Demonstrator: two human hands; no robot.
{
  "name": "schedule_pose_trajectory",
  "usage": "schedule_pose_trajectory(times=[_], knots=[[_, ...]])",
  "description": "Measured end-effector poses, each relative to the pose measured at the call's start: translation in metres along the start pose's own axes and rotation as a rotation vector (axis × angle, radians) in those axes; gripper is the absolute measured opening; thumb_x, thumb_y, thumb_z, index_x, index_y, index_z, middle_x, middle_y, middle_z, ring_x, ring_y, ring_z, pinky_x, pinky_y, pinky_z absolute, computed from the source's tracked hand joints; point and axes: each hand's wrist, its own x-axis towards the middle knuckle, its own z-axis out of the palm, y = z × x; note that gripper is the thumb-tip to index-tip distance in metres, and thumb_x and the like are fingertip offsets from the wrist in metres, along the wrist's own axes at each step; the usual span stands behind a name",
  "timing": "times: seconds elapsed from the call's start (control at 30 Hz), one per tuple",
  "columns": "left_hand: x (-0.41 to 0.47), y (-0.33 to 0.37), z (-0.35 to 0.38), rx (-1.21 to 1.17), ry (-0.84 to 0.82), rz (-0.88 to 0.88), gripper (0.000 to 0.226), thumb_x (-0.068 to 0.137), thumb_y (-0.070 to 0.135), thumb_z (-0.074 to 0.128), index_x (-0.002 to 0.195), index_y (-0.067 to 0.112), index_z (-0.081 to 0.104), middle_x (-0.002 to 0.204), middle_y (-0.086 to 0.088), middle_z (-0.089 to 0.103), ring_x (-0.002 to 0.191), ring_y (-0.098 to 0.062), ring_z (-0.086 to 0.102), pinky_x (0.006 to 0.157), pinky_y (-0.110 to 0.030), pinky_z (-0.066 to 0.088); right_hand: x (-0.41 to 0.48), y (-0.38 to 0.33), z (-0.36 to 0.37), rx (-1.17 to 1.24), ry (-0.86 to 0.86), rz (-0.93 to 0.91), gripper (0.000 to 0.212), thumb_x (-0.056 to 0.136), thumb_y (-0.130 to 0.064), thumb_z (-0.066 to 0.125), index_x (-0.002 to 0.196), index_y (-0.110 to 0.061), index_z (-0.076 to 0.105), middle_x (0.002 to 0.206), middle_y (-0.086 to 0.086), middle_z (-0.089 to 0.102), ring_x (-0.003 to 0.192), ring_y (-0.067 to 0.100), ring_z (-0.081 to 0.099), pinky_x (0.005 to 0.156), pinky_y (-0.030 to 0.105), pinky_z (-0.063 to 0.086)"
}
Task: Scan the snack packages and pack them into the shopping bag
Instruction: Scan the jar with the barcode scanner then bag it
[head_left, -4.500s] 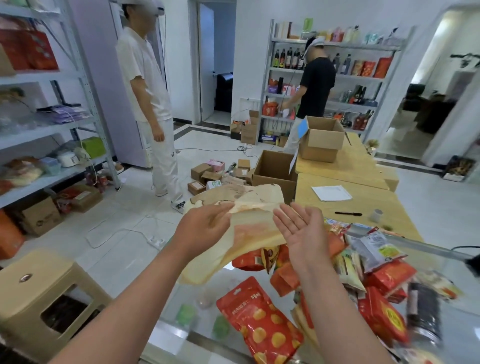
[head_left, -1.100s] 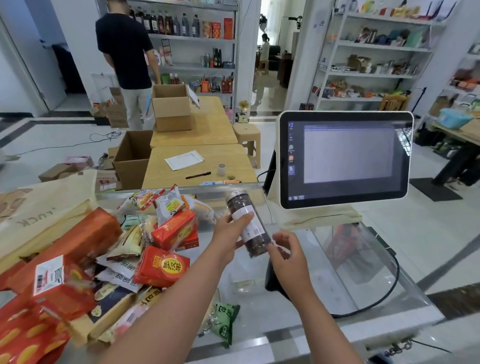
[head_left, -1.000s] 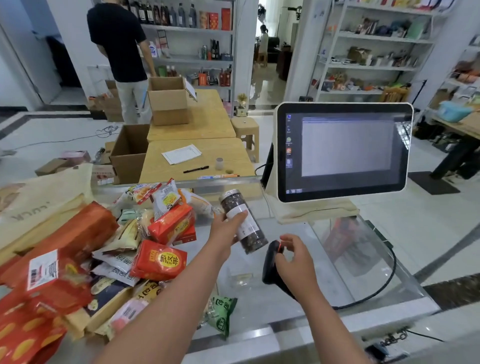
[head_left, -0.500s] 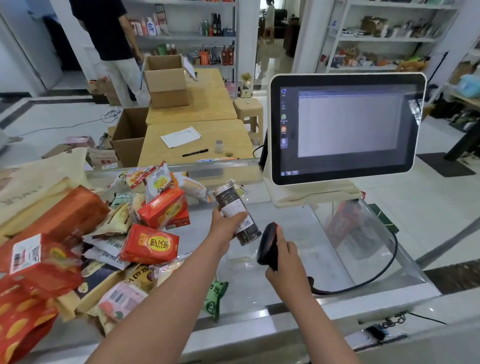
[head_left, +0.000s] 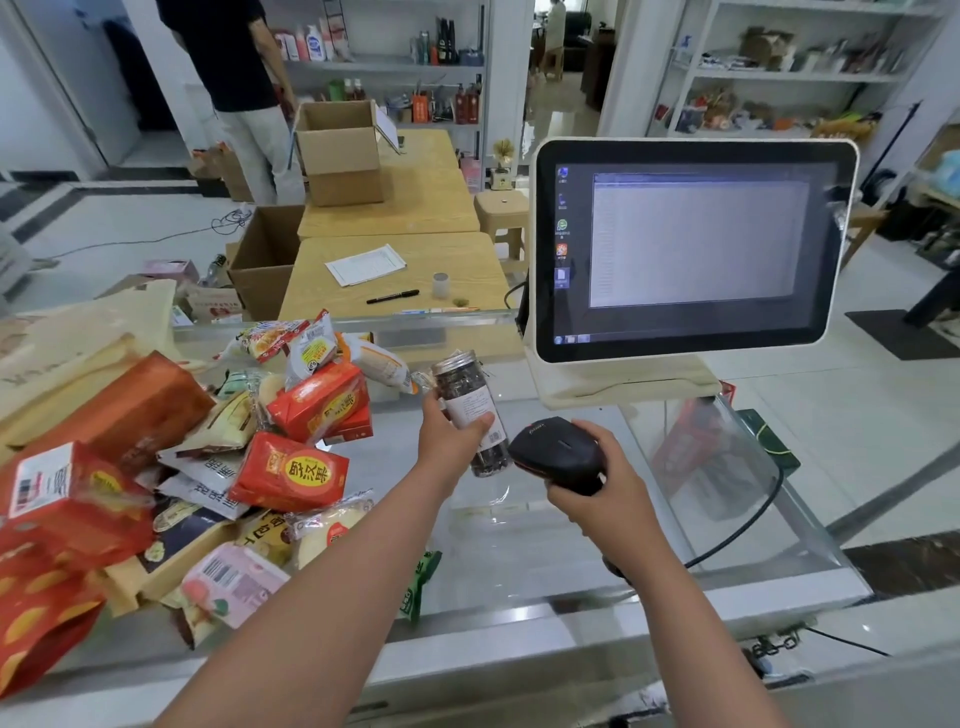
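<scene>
One camera only, worn on the person's head, looks forward and down across the glass table (head_left: 545, 540) (close enough for both forearms), shop shelves (head_left: 779, 73) beyond.

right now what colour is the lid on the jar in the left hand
Silver, a ribbed metal-looking lid on the jar of dark contents; seen in the head view.

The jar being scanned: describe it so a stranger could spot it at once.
Start at the big monitor on the glass counter; just below and to its left, the left hand holds a jar tilted above the counter. It faces the black scanner in the right hand. Unlike the soft red packets nearby, it is a clear cylinder with dark contents, a white label and a metal lid.
</scene>
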Motion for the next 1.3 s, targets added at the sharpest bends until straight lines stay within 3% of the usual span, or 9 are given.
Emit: schedule_pose_trajectory(times=[0.3,0.63,1.13,1.3], knots=[[-0.0059,-0.0004,0.0052,-0.014,0.035,0.007,0.070,0.086,0.009,0.069,0.141,0.023,0.028,0.131,-0.006,0.055,0.099,-0.016,0.057,0.086,-0.035,0.051,-0.0034,-0.0045,-0.0028,0.047,-0.050,0.043,0.059,0.078,-0.001,0.065,0.120,-0.038,0.047,0.108,-0.010,0.060,0.079,0.014,0.059,0.051,0.011,0.044],[-0.0097,0.0022,0.0063,0.047,0.035,0.017,0.069,0.087,0.011,0.069,0.142,0.019,0.028,0.138,-0.009,0.051,0.121,-0.026,0.054,0.095,-0.039,0.048,-0.0034,-0.0026,-0.0048,0.058,-0.044,0.043,0.058,0.077,-0.001,0.064,0.116,-0.041,0.048,0.105,-0.009,0.062,0.070,0.014,0.058,0.050,0.017,0.045],[-0.0099,0.0024,0.0049,0.012,0.035,-0.011,0.070,0.087,0.009,0.067,0.143,0.023,0.027,0.134,-0.009,0.054,0.118,-0.026,0.057,0.091,-0.039,0.050,-0.0082,-0.0025,-0.0050,0.081,-0.015,0.037,0.060,0.078,-0.001,0.066,0.120,-0.038,0.046,0.106,-0.016,0.058,0.080,0.015,0.059,0.054,0.014,0.047],[-0.0095,0.0021,0.0043,0.010,0.038,-0.017,0.069,0.088,0.009,0.067,0.143,0.023,0.027,0.136,-0.008,0.052,0.119,-0.027,0.056,0.097,-0.044,0.049,-0.0082,-0.0011,-0.0049,0.083,-0.007,0.031,0.060,0.077,0.000,0.066,0.118,-0.040,0.047,0.105,-0.018,0.059,0.078,0.014,0.059,0.054,0.014,0.046]])
